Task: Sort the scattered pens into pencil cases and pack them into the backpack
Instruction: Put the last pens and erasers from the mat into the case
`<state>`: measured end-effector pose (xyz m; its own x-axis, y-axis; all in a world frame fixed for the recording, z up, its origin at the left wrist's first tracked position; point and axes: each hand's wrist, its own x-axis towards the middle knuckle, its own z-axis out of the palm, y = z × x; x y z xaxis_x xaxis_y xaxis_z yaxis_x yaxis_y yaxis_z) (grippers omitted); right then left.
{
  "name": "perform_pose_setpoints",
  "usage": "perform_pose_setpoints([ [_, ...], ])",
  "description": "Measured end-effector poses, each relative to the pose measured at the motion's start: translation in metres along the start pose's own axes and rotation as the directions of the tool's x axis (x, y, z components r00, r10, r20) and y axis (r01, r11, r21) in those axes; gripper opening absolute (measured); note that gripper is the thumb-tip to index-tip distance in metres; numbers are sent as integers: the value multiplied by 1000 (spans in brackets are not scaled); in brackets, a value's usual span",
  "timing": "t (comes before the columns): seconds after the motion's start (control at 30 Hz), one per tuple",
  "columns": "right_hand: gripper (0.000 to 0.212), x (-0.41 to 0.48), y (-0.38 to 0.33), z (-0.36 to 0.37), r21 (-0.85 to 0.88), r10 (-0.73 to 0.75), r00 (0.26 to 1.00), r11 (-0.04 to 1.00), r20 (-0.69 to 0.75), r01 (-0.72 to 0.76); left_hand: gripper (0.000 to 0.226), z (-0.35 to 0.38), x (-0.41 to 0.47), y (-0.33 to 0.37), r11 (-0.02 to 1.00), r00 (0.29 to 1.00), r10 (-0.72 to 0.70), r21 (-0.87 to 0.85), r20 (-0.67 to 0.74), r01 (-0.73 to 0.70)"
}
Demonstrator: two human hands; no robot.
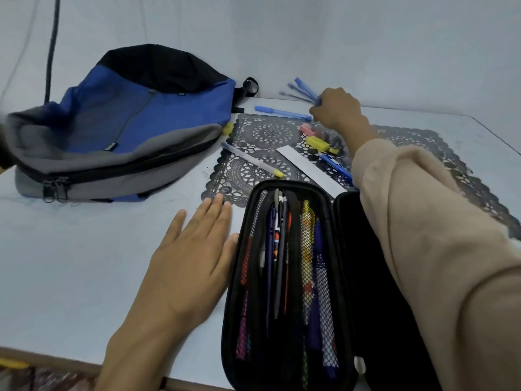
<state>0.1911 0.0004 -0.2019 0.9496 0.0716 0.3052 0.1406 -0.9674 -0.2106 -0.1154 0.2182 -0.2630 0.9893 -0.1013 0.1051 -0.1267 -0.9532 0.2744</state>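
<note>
Pencil case [287, 277]: open at near table [70, 263] edge, long axis near-to-far, mesh pocket packed w/ pens. Backpack [121, 122]: lying on its side, far L.

R hand [335, 108]: reached out over far end of mat [267, 131], fingers curled round bunch of blue pens [303, 90]; they fan out far-left from the fist.

L hand [189, 263]: palm down on table, fingers straight, just L of case; thumb touches its edge.

Loose blue pen [282, 112]: axis L-R along mat's far edge. Clear pen [252, 160]: diagonal on mat, yellow end toward case.
</note>
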Motion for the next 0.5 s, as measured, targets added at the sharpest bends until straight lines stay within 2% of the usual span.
perform_pose_setpoints([
  [0.13, 26, 8, -21, 14, 43, -91, 996, 995, 8, 91, 97, -1, -1, 0, 999, 1000, -3, 49, 26, 2],
  [0.2, 25, 9, -29, 20, 32, -121, 992, 992, 47, 119, 94, -1, -1, 1, 998, 999, -14, 60, 46, 12],
  [0.27, 26, 9, -34, 24, -9, -120, 988, 993, 95, 122, 89, -2, -1, 1, 998, 999, -14, 61, 52, 11],
  [0.33, 26, 7, -35, 27, -61, -110, 985, 991, 129, 119, 93, -2, -1, 1, 998, 998, -14, 54, 57, 11],
  [0.5, 22, 5, -27, 29, -96, -144, 984, 983, 108, 155, 101, -1, 0, 1, 996, 999, -16, 83, 49, 12],
])
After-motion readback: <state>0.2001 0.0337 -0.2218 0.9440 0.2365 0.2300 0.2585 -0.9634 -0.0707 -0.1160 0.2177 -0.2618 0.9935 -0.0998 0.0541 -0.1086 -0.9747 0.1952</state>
